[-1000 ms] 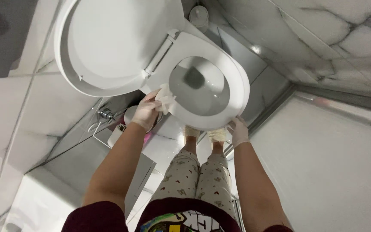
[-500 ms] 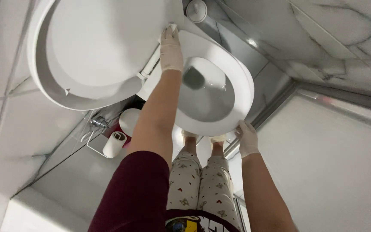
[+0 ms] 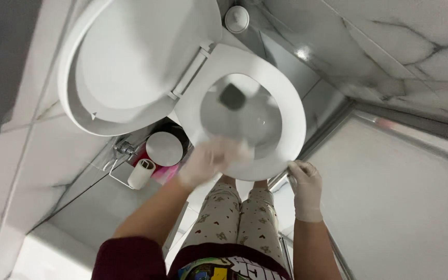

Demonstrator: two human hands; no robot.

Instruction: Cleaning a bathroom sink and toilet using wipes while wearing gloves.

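A white toilet stands below me with its lid [image 3: 125, 67] raised and its seat [image 3: 291, 119] down over the bowl [image 3: 245, 111]. My left hand [image 3: 206, 162], in a white glove and blurred by motion, is at the near rim of the seat. It grips a crumpled white wipe [image 3: 239, 150]. My right hand [image 3: 305, 187], also gloved, hangs by the near right edge of the seat with fingers loosely curled and nothing in it. My legs in patterned trousers stand just in front of the bowl.
A small bin with a round silver lid [image 3: 164, 149] and a toilet paper roll [image 3: 141, 173] on a wire holder sit left of the toilet. A round flush button [image 3: 237, 19] is on the marble wall. A glass shower panel [image 3: 405, 197] runs along the right.
My left hand has swept from the seat hinge at the back down to the near rim of the seat. The right hand has barely moved.
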